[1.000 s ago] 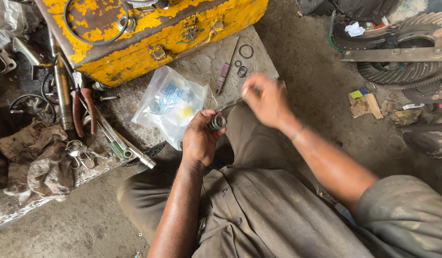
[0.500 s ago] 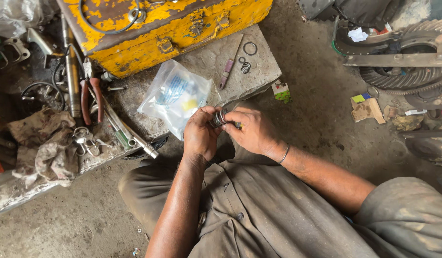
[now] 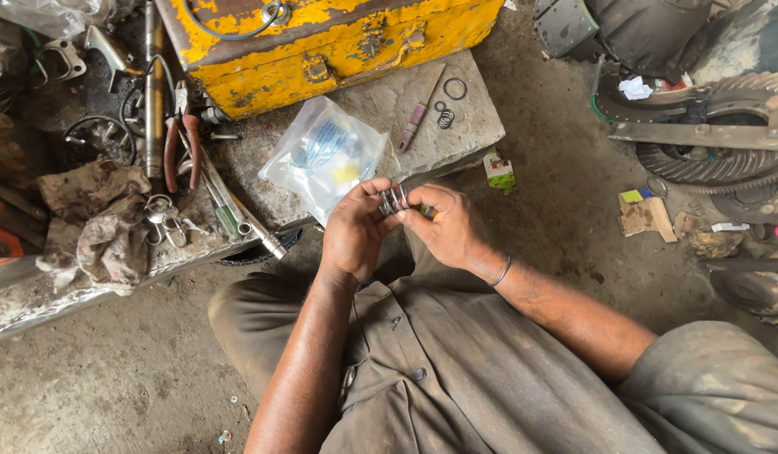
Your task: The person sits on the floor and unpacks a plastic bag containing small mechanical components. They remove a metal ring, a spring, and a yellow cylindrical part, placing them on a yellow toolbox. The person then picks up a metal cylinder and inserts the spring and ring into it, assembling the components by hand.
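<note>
The small ringed metal part (image 3: 395,200) sits pinched between fingers of your left hand (image 3: 355,231) and right hand (image 3: 446,225), just below the clear plastic bag (image 3: 326,155); fitting appears unfinished.

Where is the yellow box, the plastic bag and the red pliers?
yellow box (image 3: 322,38): head view, on its chipped front side.
plastic bag (image 3: 322,155): head view, on its middle, lying on the stone slab.
red pliers (image 3: 181,147): head view, on the handles.

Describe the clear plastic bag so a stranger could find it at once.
Start at the yellow toolbox at the top. Just below it, on the stone slab, lies the plastic bag, right above the left hand. It is the only see-through thing there, with blue and yellow contents showing inside.
</note>
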